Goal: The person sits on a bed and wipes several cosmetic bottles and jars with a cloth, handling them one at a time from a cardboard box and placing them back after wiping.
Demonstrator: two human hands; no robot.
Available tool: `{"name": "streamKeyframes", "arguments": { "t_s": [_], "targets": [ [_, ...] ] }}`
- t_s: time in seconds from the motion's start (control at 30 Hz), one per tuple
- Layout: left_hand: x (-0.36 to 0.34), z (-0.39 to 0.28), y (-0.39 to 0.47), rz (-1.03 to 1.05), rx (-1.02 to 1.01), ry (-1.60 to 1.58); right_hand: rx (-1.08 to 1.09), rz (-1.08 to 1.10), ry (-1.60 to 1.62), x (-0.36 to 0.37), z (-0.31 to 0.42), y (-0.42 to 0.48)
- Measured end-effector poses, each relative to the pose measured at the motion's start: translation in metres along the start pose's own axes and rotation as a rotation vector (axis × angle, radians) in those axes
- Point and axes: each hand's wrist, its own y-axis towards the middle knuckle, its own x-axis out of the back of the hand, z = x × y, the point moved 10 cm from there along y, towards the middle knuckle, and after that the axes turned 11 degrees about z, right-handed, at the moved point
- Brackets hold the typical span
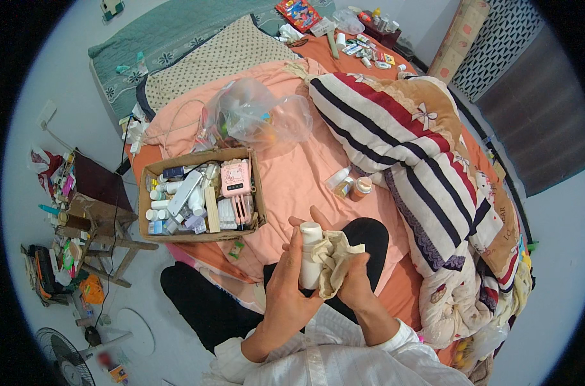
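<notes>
A white bottle with a cap (pixel 311 255) stands tilted slightly in my left hand (pixel 290 289), held between thumb and fingers. My right hand (pixel 359 285) grips a crumpled cream cloth (pixel 338 263) and presses it against the bottle's right side. Beyond my hands, on the peach sheet, lie a white bottle (pixel 338 177), an amber see-through bottle (pixel 343 187) and an orange jar with a pale lid (pixel 361 188). To the left, a cardboard box (pixel 200 237) holds many small bottles, a white phone-like object (pixel 185 193) and a pink case (pixel 236 177).
Clear plastic bags (pixel 258 113) lie behind the box. A striped quilt (pixel 393 140) is heaped at the right. More small bottles and packets (pixel 364 48) lie on the bed's far corner. A wooden stool (pixel 114 241) and a fan (pixel 63 359) stand at the left.
</notes>
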Motion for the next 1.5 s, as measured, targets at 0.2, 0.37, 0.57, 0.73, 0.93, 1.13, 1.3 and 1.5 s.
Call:
{"name": "streamKeyframes", "arguments": {
  "t_s": [0.2,0.37,0.57,0.73,0.93,1.13,1.3,1.5],
  "targets": [
    [-0.010,-0.002,-0.001,0.092,-0.007,-0.145,-0.021,-0.073,0.057,0.000,-0.001,0.004],
    [-0.029,0.015,-0.012,0.219,0.038,-0.785,-0.053,-0.018,-0.146,-0.008,0.006,0.003],
    [-0.026,0.015,-0.008,0.165,0.045,-0.912,-0.023,0.022,-0.259,-0.014,0.009,0.003],
    [-0.025,0.027,-0.008,0.120,0.021,-0.851,-0.038,0.081,-0.618,-0.023,0.014,0.000],
    [-0.016,0.026,-0.009,0.071,0.071,-0.812,0.018,0.124,-0.635,-0.032,0.017,0.000],
    [-0.017,0.020,-0.005,0.078,0.038,-0.850,0.101,0.032,-0.806,-0.029,0.022,-0.007],
    [-0.018,0.016,-0.006,0.097,-0.023,-0.817,0.110,-0.087,-0.820,-0.025,0.027,-0.007],
    [-0.021,0.026,-0.010,0.058,-0.022,-0.892,0.067,-0.174,-0.645,-0.002,0.024,-0.003]
  ]
}}
